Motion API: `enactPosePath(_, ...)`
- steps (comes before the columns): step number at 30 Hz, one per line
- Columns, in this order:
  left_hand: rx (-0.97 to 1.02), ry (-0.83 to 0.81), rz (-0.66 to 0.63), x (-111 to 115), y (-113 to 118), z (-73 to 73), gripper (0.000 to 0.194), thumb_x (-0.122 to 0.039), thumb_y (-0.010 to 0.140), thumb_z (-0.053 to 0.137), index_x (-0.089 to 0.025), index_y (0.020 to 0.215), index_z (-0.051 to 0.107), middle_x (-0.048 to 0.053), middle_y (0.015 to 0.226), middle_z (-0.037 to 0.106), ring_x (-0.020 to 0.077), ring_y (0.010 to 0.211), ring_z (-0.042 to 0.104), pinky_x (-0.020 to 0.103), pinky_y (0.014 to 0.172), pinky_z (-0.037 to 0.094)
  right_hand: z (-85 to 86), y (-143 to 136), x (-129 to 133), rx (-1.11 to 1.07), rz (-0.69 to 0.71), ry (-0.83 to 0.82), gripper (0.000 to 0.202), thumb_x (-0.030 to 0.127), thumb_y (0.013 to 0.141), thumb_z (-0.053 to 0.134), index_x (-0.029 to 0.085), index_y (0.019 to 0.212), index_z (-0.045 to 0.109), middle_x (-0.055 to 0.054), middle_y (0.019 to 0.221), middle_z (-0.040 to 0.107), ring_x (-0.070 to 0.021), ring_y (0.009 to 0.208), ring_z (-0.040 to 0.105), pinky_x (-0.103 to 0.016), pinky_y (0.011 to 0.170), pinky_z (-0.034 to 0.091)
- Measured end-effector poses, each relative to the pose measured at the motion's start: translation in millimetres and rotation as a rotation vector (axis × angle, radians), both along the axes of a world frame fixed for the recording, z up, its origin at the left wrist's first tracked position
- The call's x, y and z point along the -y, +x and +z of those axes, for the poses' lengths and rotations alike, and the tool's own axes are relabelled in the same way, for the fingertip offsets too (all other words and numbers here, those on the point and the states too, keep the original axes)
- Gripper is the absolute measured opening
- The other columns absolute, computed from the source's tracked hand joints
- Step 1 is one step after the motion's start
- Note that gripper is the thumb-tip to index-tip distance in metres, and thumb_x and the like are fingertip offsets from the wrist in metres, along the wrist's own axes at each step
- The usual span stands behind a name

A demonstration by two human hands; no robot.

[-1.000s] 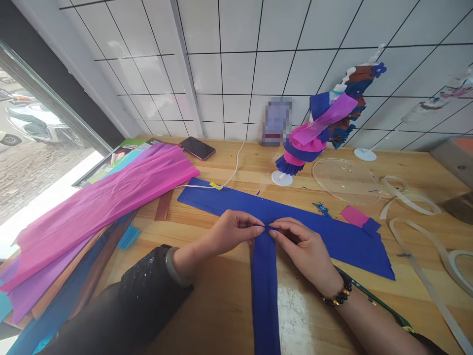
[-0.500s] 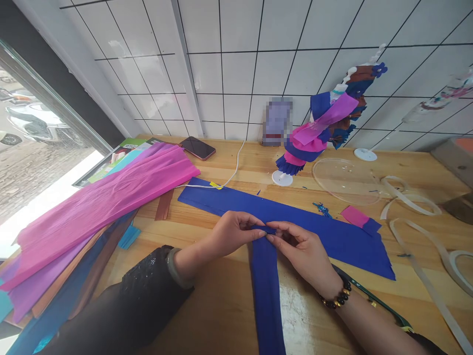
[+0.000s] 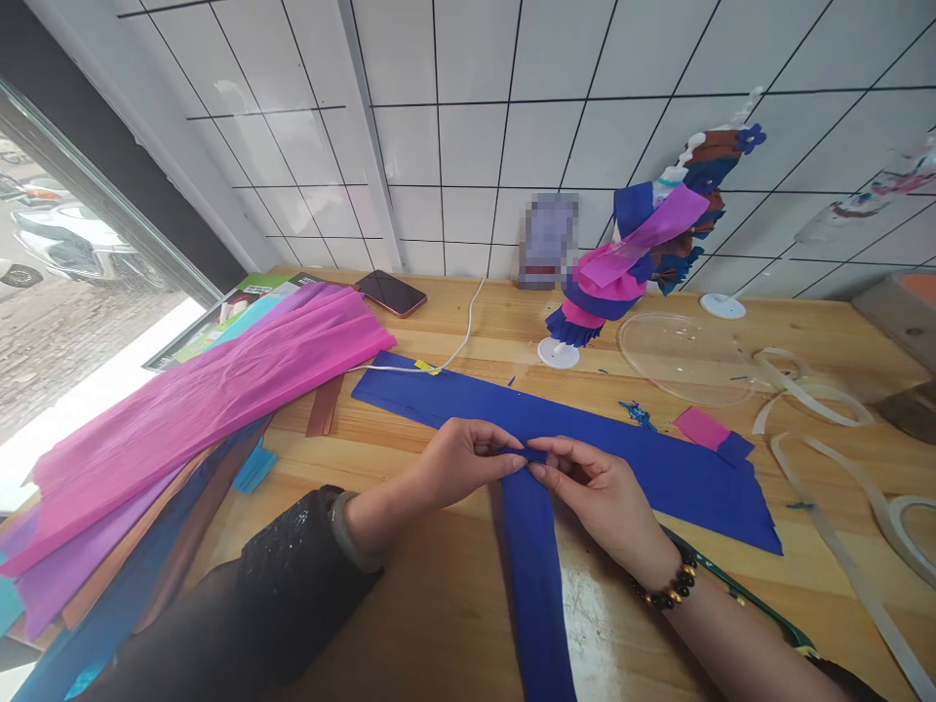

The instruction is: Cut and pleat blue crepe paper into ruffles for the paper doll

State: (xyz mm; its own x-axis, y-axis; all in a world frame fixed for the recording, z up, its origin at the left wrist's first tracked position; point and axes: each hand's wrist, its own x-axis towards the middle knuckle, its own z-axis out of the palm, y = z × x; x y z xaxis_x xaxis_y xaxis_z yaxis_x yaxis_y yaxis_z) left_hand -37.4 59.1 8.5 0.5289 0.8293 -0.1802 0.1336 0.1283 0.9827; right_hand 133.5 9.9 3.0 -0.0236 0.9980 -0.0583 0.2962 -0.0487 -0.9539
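Observation:
A long blue crepe paper strip (image 3: 537, 585) hangs from between my two hands toward the near edge of the view. Its top end is folded or gathered, and my left hand (image 3: 464, 458) pinches it between thumb and fingers. From the other side, my right hand (image 3: 596, 487) pinches the same end, with the fingertips of both hands almost touching. Behind them a wider blue crepe paper piece (image 3: 658, 468) lies flat across the table, partly hidden by the hands. Under my right wrist a dark green tool (image 3: 760, 600) is partly covered, so its kind is unclear.
Layered pink, purple, brown and blue crepe sheets (image 3: 219, 390) lie at left. At the back are a phone (image 3: 391, 292), a white cable (image 3: 470, 322) and a paper-decorated figure (image 3: 606, 263) on a stand. White tape (image 3: 834, 526) curls at right, near a clear round plate (image 3: 683, 356).
The hanging lower part of the blue strip has swung slightly to the right. Both hands stay in nearly the same place, still pinching its top end.

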Motion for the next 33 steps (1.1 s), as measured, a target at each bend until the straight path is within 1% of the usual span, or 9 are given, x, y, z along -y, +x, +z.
enactPosePath(6, -0.010, 0.004, -0.005, 0.5, -0.3, -0.5, 0.029, -0.034, 0.067, 0.063, -0.010, 0.084, 0.064, 0.000, 0.060, 0.056, 0.0062, 0.052, 0.044, 0.018, 0.051, 0.034, -1.1, 1.4, -0.8, 0.001, 0.013, 0.019, 0.025, 0.034, 0.073, 0.058, 0.022, 0.094, 0.064, -0.002, 0.079, 0.060, -0.0136, 0.068, 0.051, -0.026, 0.061, 0.044)
enactPosePath(8, -0.009, 0.001, -0.005, 0.5, -0.7, 0.2, 0.029, -0.034, 0.067, 0.063, -0.010, 0.084, 0.064, -0.001, 0.058, 0.055, 0.0060, 0.051, 0.043, 0.018, 0.049, 0.033, -0.6, 1.6, -1.0, -0.005, 0.010, 0.010, 0.025, 0.035, 0.073, 0.058, 0.022, 0.093, 0.065, -0.002, 0.079, 0.060, -0.0135, 0.068, 0.051, -0.026, 0.061, 0.044)
enactPosePath(11, -0.013, -0.006, -0.004, 0.7, -0.9, 1.9, 0.028, -0.033, 0.067, 0.063, -0.010, 0.084, 0.064, -0.001, 0.056, 0.055, 0.0057, 0.050, 0.042, 0.018, 0.048, 0.032, 0.2, 1.5, -1.1, -0.001, 0.008, 0.002, 0.028, 0.037, 0.072, 0.059, 0.021, 0.095, 0.064, 0.000, 0.072, 0.059, -0.0122, 0.064, 0.050, -0.025, 0.059, 0.043)
enactPosePath(13, -0.025, 0.000, -0.003, 1.2, -0.8, 3.3, 0.027, -0.033, 0.067, 0.063, -0.010, 0.083, 0.064, -0.001, 0.057, 0.055, 0.0058, 0.051, 0.043, 0.018, 0.049, 0.032, 0.3, 1.4, -0.9, 0.023, 0.012, 0.020, 0.030, 0.038, 0.072, 0.059, 0.021, 0.095, 0.064, 0.001, 0.067, 0.056, -0.0112, 0.059, 0.048, -0.024, 0.055, 0.042)
enactPosePath(15, -0.043, 0.006, -0.010, 1.7, -0.5, 4.5, 0.026, -0.032, 0.068, 0.062, -0.010, 0.082, 0.064, 0.000, 0.058, 0.057, 0.0061, 0.051, 0.044, 0.018, 0.049, 0.033, 0.2, 1.2, -0.6, 0.053, 0.012, 0.041, 0.029, 0.038, 0.072, 0.059, 0.021, 0.094, 0.065, 0.000, 0.067, 0.057, -0.0113, 0.059, 0.048, -0.024, 0.054, 0.042)
enactPosePath(20, -0.013, -0.009, -0.018, 0.7, -0.2, 6.5, 0.024, -0.030, 0.067, 0.063, -0.010, 0.081, 0.065, 0.001, 0.061, 0.060, 0.0070, 0.054, 0.048, 0.019, 0.053, 0.038, 0.9, 1.4, -0.6, 0.019, 0.002, 0.005, 0.026, 0.039, 0.072, 0.059, 0.021, 0.089, 0.066, -0.003, 0.084, 0.066, -0.0158, 0.074, 0.057, -0.026, 0.063, 0.047)
enactPosePath(25, 0.041, -0.032, -0.003, -1.6, -0.7, 7.0, 0.024, -0.029, 0.065, 0.066, -0.011, 0.082, 0.066, -0.001, 0.058, 0.060, 0.0069, 0.053, 0.051, 0.018, 0.054, 0.040, 3.6, 1.7, -2.0, -0.025, -0.045, -0.052, 0.029, 0.042, 0.070, 0.060, 0.019, 0.087, 0.065, -0.004, 0.082, 0.068, -0.0156, 0.073, 0.059, -0.026, 0.067, 0.048)
enactPosePath(30, 0.074, -0.080, 0.000, -1.6, -1.1, 7.6, 0.024, -0.029, 0.065, 0.066, -0.010, 0.079, 0.066, 0.002, 0.065, 0.064, 0.0080, 0.056, 0.054, 0.019, 0.058, 0.043, 6.3, -0.1, -2.5, -0.044, -0.048, -0.051, 0.026, 0.040, 0.071, 0.060, 0.019, 0.085, 0.065, -0.002, 0.082, 0.068, -0.0147, 0.075, 0.059, -0.025, 0.069, 0.048)
enactPosePath(33, 0.088, -0.079, 0.001, -1.4, -1.4, 6.9, 0.024, -0.029, 0.065, 0.067, -0.010, 0.078, 0.066, 0.003, 0.065, 0.064, 0.0088, 0.057, 0.055, 0.020, 0.058, 0.044, 6.9, -0.1, -2.1, -0.042, -0.049, -0.056, 0.025, 0.040, 0.070, 0.060, 0.019, 0.084, 0.065, -0.002, 0.082, 0.068, -0.0152, 0.075, 0.060, -0.026, 0.070, 0.048)
